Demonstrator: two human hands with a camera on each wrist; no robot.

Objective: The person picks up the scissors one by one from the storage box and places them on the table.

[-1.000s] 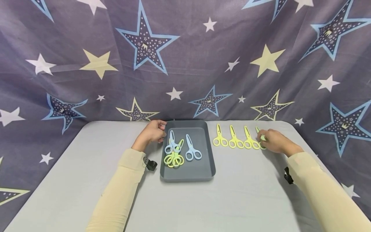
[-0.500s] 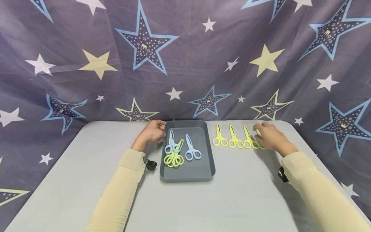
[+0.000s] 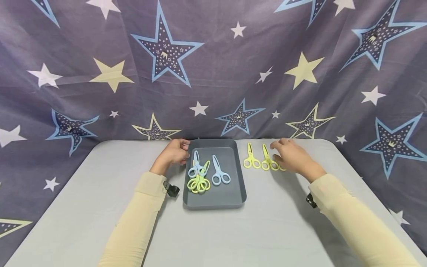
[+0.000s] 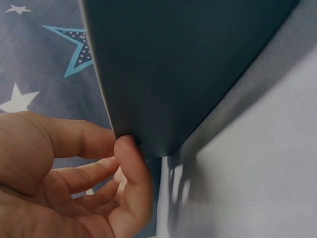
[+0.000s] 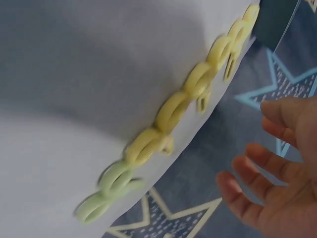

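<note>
The dark grey tray (image 3: 231,194) stands near the table's far edge. At its far left corner my left hand (image 3: 175,151) pinches the rim between thumb and finger, as the left wrist view shows. Inside lie blue scissors (image 3: 218,169) on their own, and another blue pair (image 3: 198,167) on top of green and yellow scissors (image 3: 200,178). My right hand (image 3: 291,155) hovers with loosely bent fingers and holds nothing. It covers part of the scissors row in the head view: yellow scissors (image 3: 251,155), a second yellow pair (image 3: 266,157), a third yellow pair (image 5: 158,136) and light green scissors (image 5: 108,193).
The row of scissors runs along the far side of the grey tabletop (image 3: 213,237), right of the tray, blades pointing away. Right behind the table hangs a dark curtain (image 3: 213,66) with stars. Small black devices sit on both wrists.
My right hand has moved left along the row, from the light green scissors to over the third yellow pair. The left hand stays at the tray, and the scissors have not moved.
</note>
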